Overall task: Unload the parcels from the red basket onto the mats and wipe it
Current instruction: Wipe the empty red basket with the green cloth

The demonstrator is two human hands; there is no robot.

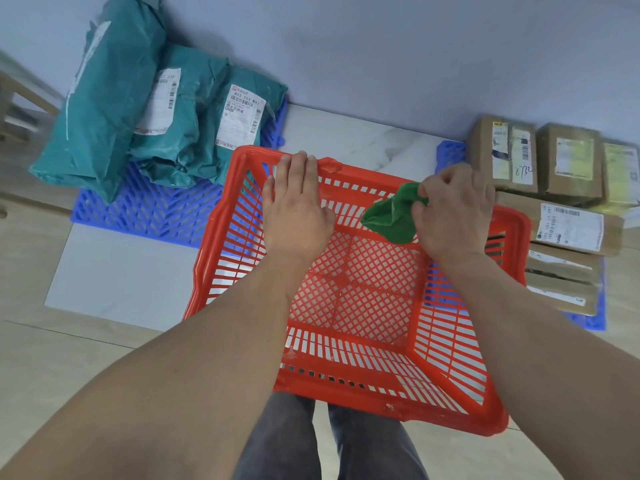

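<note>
- The left hand (296, 206) lies flat, fingers spread a little, palm down on the far rim of the basket (349, 292), near its far left corner
- The right hand (452, 209) is closed around a green cloth (393, 214); the fingers pinch the bunched cloth, and its loose end hangs against the inside of the far wall of the basket, toward the far right corner
- The basket is red, with slotted walls and a grid bottom; no parcel is seen inside it
- It stands between two blue mats, and both forearms reach over it from the near side
- On the left mat (145, 209) three teal bags (114, 102) lie together at the far edge, leaning on the wall (346, 46); white labels show on two of them
- On the right mat (450, 152) brown boxes (571, 161) stand at its far edge by the wall, and more boxes are stacked nearer, along the right side of the basket
- Below the basket, at the near edge of the view, the legs (329, 441) of the person in grey trousers are seen
</note>
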